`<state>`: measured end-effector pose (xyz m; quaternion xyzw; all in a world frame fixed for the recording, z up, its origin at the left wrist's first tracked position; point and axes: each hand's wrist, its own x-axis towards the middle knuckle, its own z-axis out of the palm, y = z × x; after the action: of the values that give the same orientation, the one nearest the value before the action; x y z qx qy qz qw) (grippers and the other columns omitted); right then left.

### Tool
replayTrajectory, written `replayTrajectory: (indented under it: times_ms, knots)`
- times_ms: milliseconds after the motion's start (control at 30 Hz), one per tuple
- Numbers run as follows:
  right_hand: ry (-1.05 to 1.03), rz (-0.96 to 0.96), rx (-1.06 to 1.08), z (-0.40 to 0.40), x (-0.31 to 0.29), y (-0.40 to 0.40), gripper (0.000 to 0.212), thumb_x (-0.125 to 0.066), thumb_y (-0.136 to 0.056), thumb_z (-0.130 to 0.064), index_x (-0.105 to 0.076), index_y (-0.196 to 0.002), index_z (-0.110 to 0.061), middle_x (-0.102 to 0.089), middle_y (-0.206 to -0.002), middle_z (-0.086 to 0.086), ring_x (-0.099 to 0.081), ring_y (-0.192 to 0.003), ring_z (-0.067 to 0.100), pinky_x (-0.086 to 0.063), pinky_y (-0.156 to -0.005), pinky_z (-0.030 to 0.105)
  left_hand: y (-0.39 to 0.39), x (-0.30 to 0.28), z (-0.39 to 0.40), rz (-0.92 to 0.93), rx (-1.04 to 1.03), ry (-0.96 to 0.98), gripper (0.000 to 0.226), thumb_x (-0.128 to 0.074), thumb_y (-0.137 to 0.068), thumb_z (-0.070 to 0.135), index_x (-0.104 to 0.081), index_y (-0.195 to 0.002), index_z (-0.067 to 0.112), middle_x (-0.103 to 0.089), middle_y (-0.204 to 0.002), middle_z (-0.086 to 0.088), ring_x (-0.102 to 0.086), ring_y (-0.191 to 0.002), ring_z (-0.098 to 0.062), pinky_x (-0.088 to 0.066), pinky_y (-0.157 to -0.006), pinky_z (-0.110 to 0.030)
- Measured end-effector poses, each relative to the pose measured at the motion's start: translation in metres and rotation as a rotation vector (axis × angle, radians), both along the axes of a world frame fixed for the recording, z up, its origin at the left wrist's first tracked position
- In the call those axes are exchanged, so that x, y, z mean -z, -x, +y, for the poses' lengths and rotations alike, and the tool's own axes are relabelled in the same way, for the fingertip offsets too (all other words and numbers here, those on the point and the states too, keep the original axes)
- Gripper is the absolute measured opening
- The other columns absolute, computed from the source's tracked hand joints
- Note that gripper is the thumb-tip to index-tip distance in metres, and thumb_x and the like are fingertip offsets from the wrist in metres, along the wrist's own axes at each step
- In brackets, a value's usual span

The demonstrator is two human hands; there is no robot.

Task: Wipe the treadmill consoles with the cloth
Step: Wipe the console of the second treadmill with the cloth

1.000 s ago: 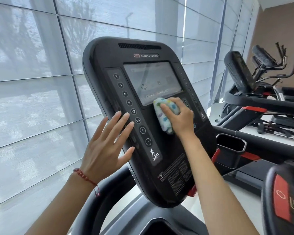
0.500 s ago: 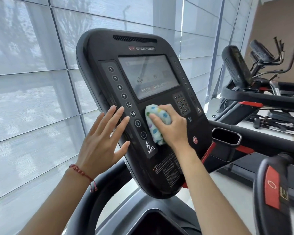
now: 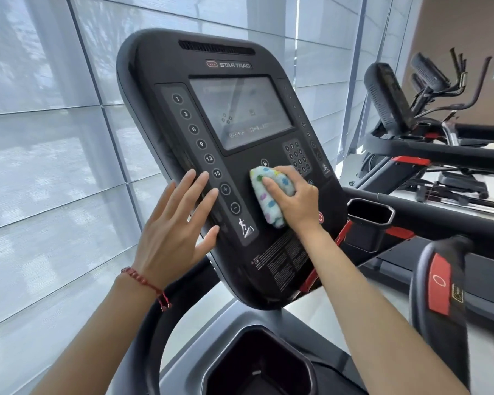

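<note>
A black treadmill console (image 3: 160,69) with a dark screen fills the middle of the view. My right hand (image 3: 300,202) grips a bunched white cloth (image 3: 268,201) with coloured dots and presses it on the panel just below the screen, left of the number keypad. My left hand (image 3: 174,232) lies flat, fingers spread, against the console's lower left edge beside the column of round buttons.
A black cup holder (image 3: 368,215) sits right of the console, another (image 3: 257,363) below it. A handlebar with a red pad (image 3: 439,286) stands at the right. More treadmills (image 3: 388,101) line up behind. Shaded windows (image 3: 40,138) run along the left.
My right hand slid the cloth down from the screen's lower edge to the panel under it. My left hand stayed on the console's left edge. The camera view shifted slightly.
</note>
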<state>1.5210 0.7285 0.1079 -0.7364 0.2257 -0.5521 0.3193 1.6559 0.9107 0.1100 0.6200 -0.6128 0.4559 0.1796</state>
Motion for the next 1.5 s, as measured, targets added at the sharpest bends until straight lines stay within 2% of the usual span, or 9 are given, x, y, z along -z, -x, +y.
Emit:
replayTrajectory:
  times_ms: [100,200,433,700,833,967,1067,1300,1500]
  knots:
    - [-0.109,0.044,0.114,-0.035,-0.001,0.009,0.026,-0.066,-0.082,-0.039,-0.065,-0.100,-0.021,-0.065,-0.086,-0.003,-0.062,-0.084,0.015,-0.052,-0.086,0.036,0.005,0.005,0.002,0.006,-0.014,-0.029,0.046,-0.047,-0.091,0.030,-0.055,-0.125,0.000,-0.043,-0.140,-0.018,-0.032,-0.134,-0.031,-0.029,-0.108,-0.049]
    - [-0.096,0.068,0.163,-0.039,0.000,0.009,0.027,-0.065,-0.082,-0.040,-0.063,-0.100,-0.020,-0.063,-0.086,-0.002,-0.063,-0.088,0.020,-0.051,-0.085,0.032,0.011,0.010,0.004,0.003,-0.036,-0.061,0.048,-0.045,-0.091,0.032,-0.054,-0.126,0.001,-0.043,-0.140,-0.018,-0.031,-0.135,-0.031,-0.027,-0.110,-0.047]
    - [0.269,0.100,-0.021,0.023,0.029,0.023,0.034,-0.068,-0.078,-0.039,-0.065,-0.102,-0.014,-0.068,-0.087,-0.003,-0.062,-0.074,0.007,-0.051,-0.073,0.015,0.015,0.018,0.003,-0.009,-0.047,-0.069,0.048,-0.044,-0.091,0.032,-0.054,-0.127,0.001,-0.043,-0.140,-0.017,-0.030,-0.135,-0.031,-0.026,-0.110,-0.048]
    - [0.327,0.102,-0.168,0.033,0.046,0.027,0.044,-0.063,-0.079,-0.046,-0.065,-0.107,-0.012,-0.069,-0.105,0.004,-0.067,-0.089,0.015,-0.056,-0.080,0.032,0.018,0.023,-0.003,-0.016,-0.016,-0.065,0.047,-0.046,-0.090,0.029,-0.056,-0.125,0.001,-0.043,-0.140,-0.017,-0.030,-0.135,-0.029,-0.027,-0.108,-0.052]
    - [0.191,0.123,-0.026,0.005,0.039,0.033,0.038,-0.061,-0.077,-0.047,-0.065,-0.102,-0.018,-0.069,-0.094,-0.003,-0.066,-0.083,0.012,-0.053,-0.080,0.027,0.018,0.023,-0.004,-0.018,-0.006,-0.051,0.046,-0.046,-0.090,0.028,-0.056,-0.125,0.001,-0.044,-0.140,-0.016,-0.032,-0.135,-0.029,-0.029,-0.107,-0.053]
    - [-0.137,0.169,0.228,-0.038,0.044,0.046,0.030,-0.062,-0.082,-0.045,-0.062,-0.100,-0.022,-0.069,-0.090,0.005,-0.063,-0.089,0.026,-0.050,-0.083,0.035,0.019,0.023,-0.006,-0.005,0.002,-0.032,0.044,-0.046,-0.089,0.028,-0.058,-0.123,0.001,-0.045,-0.139,-0.016,-0.032,-0.134,-0.029,-0.029,-0.107,-0.053]
    - [-0.325,0.091,0.305,-0.047,0.051,0.048,0.027,-0.058,-0.085,-0.046,-0.061,-0.095,-0.021,-0.065,-0.085,0.003,-0.060,-0.092,0.028,-0.046,-0.080,0.032,0.020,0.022,-0.007,0.001,0.001,-0.028,0.044,-0.045,-0.090,0.029,-0.059,-0.121,0.001,-0.045,-0.139,-0.017,-0.033,-0.134,-0.029,-0.028,-0.107,-0.053]
    - [-0.499,-0.009,0.394,-0.047,0.046,0.035,0.028,-0.060,-0.082,-0.047,-0.061,-0.095,-0.022,-0.058,-0.086,-0.001,-0.049,-0.087,0.021,-0.037,-0.074,0.028,0.015,0.014,-0.014,-0.024,-0.019,-0.002,0.046,-0.044,-0.090,0.033,-0.061,-0.117,0.001,-0.047,-0.137,-0.017,-0.033,-0.134,-0.028,-0.023,-0.110,-0.050]
    - [-0.549,-0.071,0.331,-0.045,-0.005,0.004,0.031,-0.058,-0.083,-0.044,-0.062,-0.101,-0.019,-0.055,-0.087,0.000,-0.044,-0.087,0.019,-0.033,-0.075,0.025,0.003,0.000,-0.020,-0.065,-0.011,0.022,0.046,-0.044,-0.091,0.036,-0.063,-0.115,0.001,-0.049,-0.135,-0.018,-0.035,-0.132,-0.031,-0.026,-0.108,-0.053]
